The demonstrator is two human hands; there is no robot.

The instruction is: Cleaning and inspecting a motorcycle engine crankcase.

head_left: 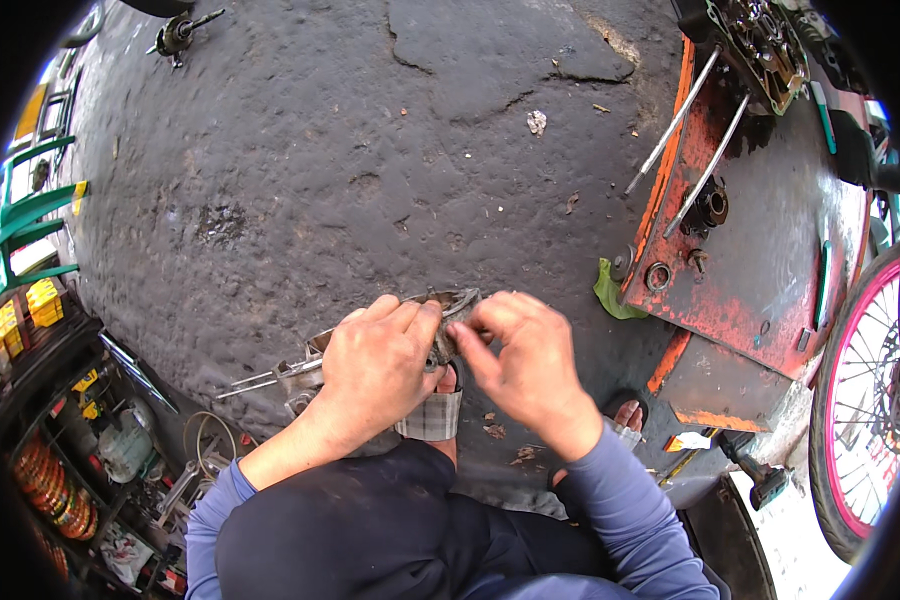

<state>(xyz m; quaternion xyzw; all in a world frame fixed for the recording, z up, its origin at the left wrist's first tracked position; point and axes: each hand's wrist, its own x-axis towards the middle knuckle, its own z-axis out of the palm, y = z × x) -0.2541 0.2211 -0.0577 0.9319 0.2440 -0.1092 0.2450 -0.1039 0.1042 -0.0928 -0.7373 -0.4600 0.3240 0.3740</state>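
My left hand (375, 365) is closed over a worn metal engine part (300, 380) held low in front of me, with thin rods sticking out to its left. My right hand (525, 365) is curled at the right end of the part, thumb and fingers bent together; what they grip is hidden. The middle of the part is largely covered by my hands, above my knees and sandalled feet.
An orange-red metal platform (740, 300) at right holds an engine assembly (770, 60), rings and tools. A green rag (615, 295), drill (765, 480) and wheel (840, 420) are nearby. At left are a green chair (25, 215) and cluttered shelving (60, 470). A shaft (175, 35) lies top left.
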